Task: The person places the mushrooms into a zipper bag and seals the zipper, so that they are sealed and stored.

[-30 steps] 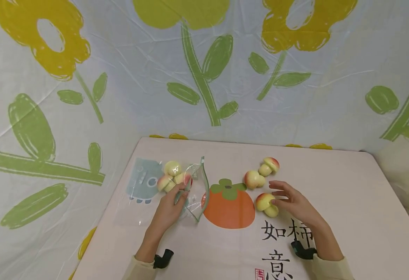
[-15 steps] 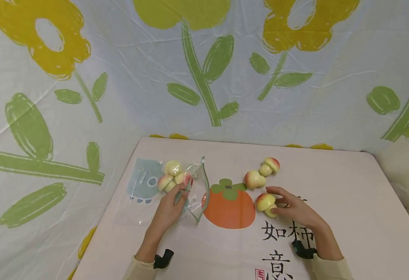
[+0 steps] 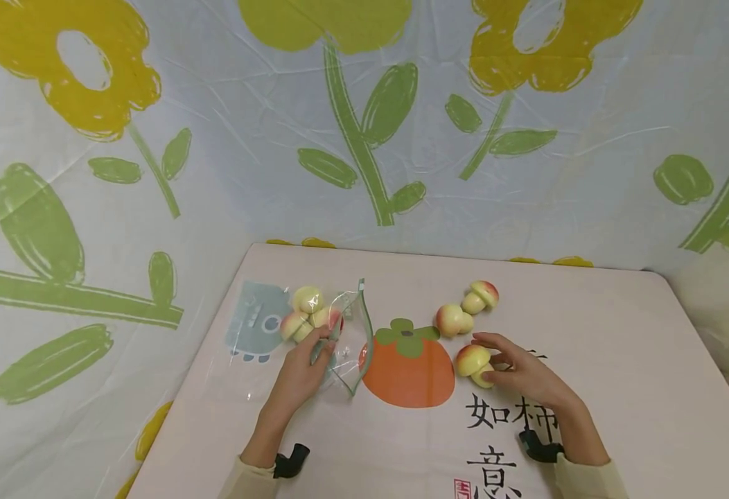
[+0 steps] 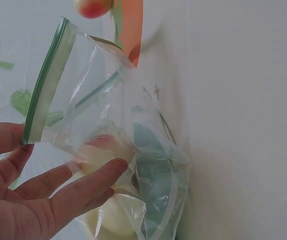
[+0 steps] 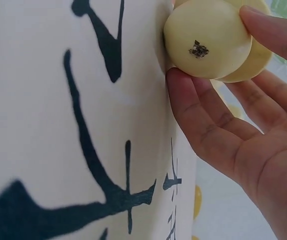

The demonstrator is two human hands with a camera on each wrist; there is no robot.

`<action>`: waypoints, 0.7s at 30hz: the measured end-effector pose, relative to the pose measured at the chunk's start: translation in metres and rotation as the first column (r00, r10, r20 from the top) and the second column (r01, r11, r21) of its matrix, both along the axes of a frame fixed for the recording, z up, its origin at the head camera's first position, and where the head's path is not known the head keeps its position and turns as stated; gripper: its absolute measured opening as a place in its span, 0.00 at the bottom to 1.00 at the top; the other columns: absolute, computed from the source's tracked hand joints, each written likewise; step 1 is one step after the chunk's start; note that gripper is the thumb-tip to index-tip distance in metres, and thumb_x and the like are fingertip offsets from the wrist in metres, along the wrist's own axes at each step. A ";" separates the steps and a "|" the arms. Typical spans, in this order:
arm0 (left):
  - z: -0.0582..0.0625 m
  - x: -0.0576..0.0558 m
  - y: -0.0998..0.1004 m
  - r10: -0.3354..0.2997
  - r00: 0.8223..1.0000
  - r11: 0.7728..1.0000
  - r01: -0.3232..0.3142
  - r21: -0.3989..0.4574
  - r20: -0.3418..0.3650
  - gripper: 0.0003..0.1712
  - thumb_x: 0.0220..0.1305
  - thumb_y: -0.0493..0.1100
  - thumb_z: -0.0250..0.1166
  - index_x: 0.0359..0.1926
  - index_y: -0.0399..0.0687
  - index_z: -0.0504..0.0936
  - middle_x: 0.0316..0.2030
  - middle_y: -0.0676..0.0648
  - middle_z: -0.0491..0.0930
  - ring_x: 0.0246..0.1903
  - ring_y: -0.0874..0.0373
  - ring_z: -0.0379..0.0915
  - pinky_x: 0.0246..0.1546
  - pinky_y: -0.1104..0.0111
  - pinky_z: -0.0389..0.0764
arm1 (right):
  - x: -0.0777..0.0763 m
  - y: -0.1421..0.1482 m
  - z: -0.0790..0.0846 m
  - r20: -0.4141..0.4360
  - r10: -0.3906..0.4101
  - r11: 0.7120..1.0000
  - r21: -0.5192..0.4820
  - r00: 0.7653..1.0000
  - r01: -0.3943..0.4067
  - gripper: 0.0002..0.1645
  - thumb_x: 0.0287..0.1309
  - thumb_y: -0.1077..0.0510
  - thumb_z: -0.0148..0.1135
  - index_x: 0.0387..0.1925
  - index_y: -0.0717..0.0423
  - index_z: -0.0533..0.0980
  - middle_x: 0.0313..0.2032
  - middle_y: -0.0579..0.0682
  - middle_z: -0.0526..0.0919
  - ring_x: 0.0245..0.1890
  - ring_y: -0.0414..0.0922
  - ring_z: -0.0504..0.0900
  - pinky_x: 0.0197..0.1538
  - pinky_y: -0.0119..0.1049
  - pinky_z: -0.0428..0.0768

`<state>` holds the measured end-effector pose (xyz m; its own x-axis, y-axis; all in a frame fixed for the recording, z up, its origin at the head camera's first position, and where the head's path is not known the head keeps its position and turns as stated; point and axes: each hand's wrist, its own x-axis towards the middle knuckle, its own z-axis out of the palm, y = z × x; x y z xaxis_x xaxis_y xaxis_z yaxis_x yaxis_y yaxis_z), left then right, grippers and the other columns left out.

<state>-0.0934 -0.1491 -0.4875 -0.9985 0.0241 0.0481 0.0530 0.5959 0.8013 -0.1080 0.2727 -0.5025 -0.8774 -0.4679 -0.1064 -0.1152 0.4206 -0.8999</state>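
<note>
In the head view, a clear zip bag [image 3: 347,355] with a green seal and a blue monster print lies at the left, its mouth gaping to the right. Several yellow-and-red toy mushrooms [image 3: 308,301] are inside. My left hand [image 3: 302,374] grips the bag near its mouth; the left wrist view has fingers [image 4: 91,192] against the film and the green seal [image 4: 46,82] beside them. My right hand [image 3: 529,373] pinches a toy mushroom [image 3: 473,360] on the table. Its pale stem end [image 5: 208,40] shows between thumb and fingers in the right wrist view.
Two more toy mushrooms, one nearer [image 3: 452,320] and one farther [image 3: 481,296], lie beyond my right hand. The pale tablecloth [image 3: 639,360] bears a printed persimmon [image 3: 408,374] and black characters. A flower-patterned curtain [image 3: 227,187] stands behind and to the left.
My right hand has moved slightly left and its fingers have closed around the near mushroom's stem. The left hand and the bag have stayed in place.
</note>
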 end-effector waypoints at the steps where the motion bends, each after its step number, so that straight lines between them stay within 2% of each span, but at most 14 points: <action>1: 0.000 0.000 0.000 -0.001 1.000 1.000 0.001 0.000 -0.001 0.09 0.73 0.45 0.62 0.51 0.54 0.79 0.64 0.42 0.75 0.65 0.41 0.67 0.61 0.42 0.67 | 0.000 0.000 0.000 -0.008 -0.003 1.000 0.004 1.000 0.003 0.39 0.62 0.60 0.69 0.71 0.55 0.63 0.65 0.57 0.72 0.53 0.57 0.76 0.50 0.51 0.76; 8: 0.000 0.000 -0.001 0.001 1.000 1.000 -0.001 0.007 0.014 0.10 0.73 0.45 0.61 0.52 0.54 0.79 0.65 0.42 0.74 0.66 0.41 0.66 0.62 0.41 0.66 | 0.002 -0.002 -0.001 -0.070 -0.031 1.000 -0.007 0.997 0.030 0.36 0.60 0.59 0.71 0.67 0.56 0.68 0.60 0.53 0.77 0.50 0.55 0.79 0.50 0.48 0.80; 14: 0.001 0.000 -0.001 0.002 1.000 1.000 -0.002 0.005 0.012 0.10 0.73 0.45 0.62 0.52 0.54 0.80 0.64 0.42 0.74 0.66 0.40 0.66 0.62 0.41 0.66 | 0.001 -0.003 -0.001 -0.067 -0.047 0.998 -0.042 0.997 0.044 0.35 0.58 0.58 0.73 0.66 0.56 0.70 0.58 0.53 0.77 0.50 0.56 0.80 0.48 0.39 0.81; 21: 0.001 0.000 -0.001 -0.001 1.000 1.000 0.001 0.012 0.011 0.09 0.73 0.46 0.62 0.51 0.54 0.80 0.64 0.43 0.75 0.65 0.41 0.66 0.62 0.42 0.66 | 0.001 -0.010 0.002 -0.088 -0.061 0.995 -0.088 0.994 0.053 0.36 0.59 0.59 0.72 0.67 0.55 0.69 0.61 0.54 0.75 0.50 0.54 0.79 0.49 0.39 0.81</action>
